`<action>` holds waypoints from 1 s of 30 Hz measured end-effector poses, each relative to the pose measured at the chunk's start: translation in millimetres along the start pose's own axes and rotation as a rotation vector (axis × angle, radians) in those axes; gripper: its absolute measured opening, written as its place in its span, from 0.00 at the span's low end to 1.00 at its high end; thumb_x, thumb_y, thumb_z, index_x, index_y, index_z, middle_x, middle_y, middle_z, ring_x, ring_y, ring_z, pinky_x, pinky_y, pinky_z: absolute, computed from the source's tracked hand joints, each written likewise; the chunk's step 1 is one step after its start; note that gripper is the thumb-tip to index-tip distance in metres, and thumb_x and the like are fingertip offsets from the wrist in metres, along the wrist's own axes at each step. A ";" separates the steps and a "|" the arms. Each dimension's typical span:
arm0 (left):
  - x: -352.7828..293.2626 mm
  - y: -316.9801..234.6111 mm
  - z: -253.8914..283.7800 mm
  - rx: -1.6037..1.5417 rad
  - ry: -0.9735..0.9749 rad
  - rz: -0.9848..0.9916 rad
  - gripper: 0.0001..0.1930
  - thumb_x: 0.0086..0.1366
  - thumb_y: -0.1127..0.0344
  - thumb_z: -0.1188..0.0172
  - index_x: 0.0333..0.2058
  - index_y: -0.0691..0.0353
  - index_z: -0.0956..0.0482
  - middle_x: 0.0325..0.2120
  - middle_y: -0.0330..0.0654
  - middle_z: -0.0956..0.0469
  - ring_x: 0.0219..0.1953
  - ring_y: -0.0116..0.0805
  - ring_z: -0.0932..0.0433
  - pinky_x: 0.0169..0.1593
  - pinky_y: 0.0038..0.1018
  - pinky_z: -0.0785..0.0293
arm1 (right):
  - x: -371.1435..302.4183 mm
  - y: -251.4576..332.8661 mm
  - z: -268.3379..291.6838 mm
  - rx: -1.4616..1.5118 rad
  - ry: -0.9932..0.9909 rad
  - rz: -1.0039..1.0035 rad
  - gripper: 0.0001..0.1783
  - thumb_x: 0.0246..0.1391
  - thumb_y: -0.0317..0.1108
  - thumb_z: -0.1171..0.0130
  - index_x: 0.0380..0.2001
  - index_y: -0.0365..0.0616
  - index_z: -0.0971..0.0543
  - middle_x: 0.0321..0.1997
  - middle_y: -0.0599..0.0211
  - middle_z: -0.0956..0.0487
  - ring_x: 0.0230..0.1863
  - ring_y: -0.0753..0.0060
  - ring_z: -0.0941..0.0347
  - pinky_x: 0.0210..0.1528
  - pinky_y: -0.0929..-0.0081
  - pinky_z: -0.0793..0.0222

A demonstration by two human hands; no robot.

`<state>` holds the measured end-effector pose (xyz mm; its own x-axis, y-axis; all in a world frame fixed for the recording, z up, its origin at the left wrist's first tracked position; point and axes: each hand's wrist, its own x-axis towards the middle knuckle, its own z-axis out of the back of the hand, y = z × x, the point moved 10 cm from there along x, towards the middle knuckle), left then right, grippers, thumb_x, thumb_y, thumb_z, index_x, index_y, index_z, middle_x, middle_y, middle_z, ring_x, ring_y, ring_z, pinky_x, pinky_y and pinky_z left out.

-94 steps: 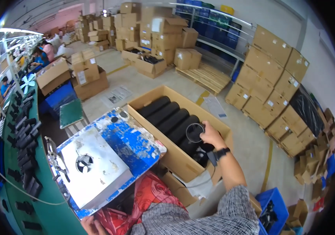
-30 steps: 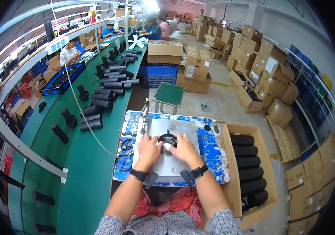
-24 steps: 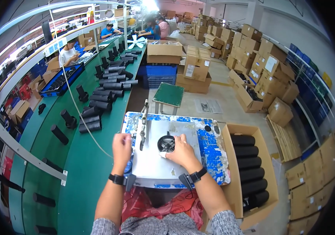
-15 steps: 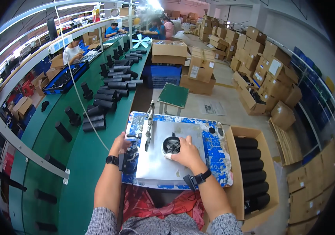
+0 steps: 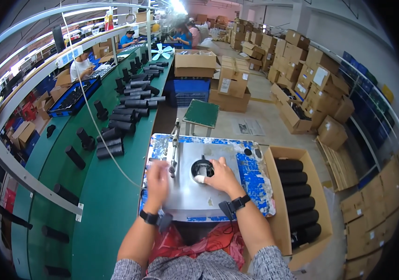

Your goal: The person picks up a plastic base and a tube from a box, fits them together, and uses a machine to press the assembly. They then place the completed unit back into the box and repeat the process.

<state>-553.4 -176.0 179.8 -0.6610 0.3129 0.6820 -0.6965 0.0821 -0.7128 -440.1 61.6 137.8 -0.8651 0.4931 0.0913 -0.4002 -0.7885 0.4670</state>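
A round black plastic part [image 5: 194, 171] sits on the silvery metal plate [image 5: 195, 198] in front of me. My right hand [image 5: 223, 177] grips its right side, with a pale wrap on the thumb. A pale, squarish shape shows inside the part's opening; I cannot make out what it is. My left hand [image 5: 158, 185] is smeared by motion over the plate's left edge, close to the metal toggle clamp [image 5: 175, 148], and its fingers are not clear. Under the plate lies a worn blue-and-white board [image 5: 257, 186].
To the right, an open carton [image 5: 274, 186] holds several black cylinders. On the left, a green workbench [image 5: 101, 186] carries rows of black tubes [image 5: 124, 125]. A green-topped stool [image 5: 201, 113] stands beyond the board. Stacked cartons [image 5: 297, 65] and co-workers [image 5: 181, 38] are farther back.
My left hand has risen from beside the fixture's left edge and moved right, over the plate. The part's opening showed crossed ribs before and now shows a pale squarish shape. My right hand stays on it.
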 end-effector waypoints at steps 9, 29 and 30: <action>-34.6 -8.4 -127.7 0.512 0.734 -0.209 0.10 0.69 0.57 0.38 0.44 0.53 0.20 0.38 0.41 0.21 0.34 0.48 0.16 0.36 0.44 0.20 | 41.5 10.8 -12.0 -0.271 0.184 -0.127 0.26 0.50 0.41 0.29 0.51 0.41 0.20 0.50 0.49 0.15 0.53 0.44 0.17 0.56 0.52 0.21; -48.3 0.5 -142.1 0.519 0.696 -0.136 0.09 0.70 0.59 0.41 0.43 0.53 0.19 0.39 0.43 0.22 0.34 0.50 0.16 0.37 0.48 0.23 | 56.0 13.8 -19.7 -0.481 0.087 -0.103 0.21 0.48 0.35 0.30 0.48 0.47 0.18 0.49 0.49 0.13 0.54 0.45 0.16 0.54 0.50 0.20; -49.2 5.2 -131.4 0.538 0.679 -0.124 0.09 0.70 0.59 0.41 0.43 0.53 0.19 0.39 0.43 0.22 0.34 0.50 0.16 0.37 0.48 0.23 | 56.2 16.2 -23.6 -0.502 0.108 -0.116 0.25 0.47 0.36 0.29 0.51 0.47 0.20 0.50 0.49 0.14 0.55 0.45 0.16 0.55 0.51 0.20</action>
<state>-487.8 -66.7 121.0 -0.3816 0.8414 0.3827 -0.9029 -0.2506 -0.3493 -502.4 67.9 129.7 -0.8224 0.5676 -0.0390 -0.5676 -0.8232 -0.0128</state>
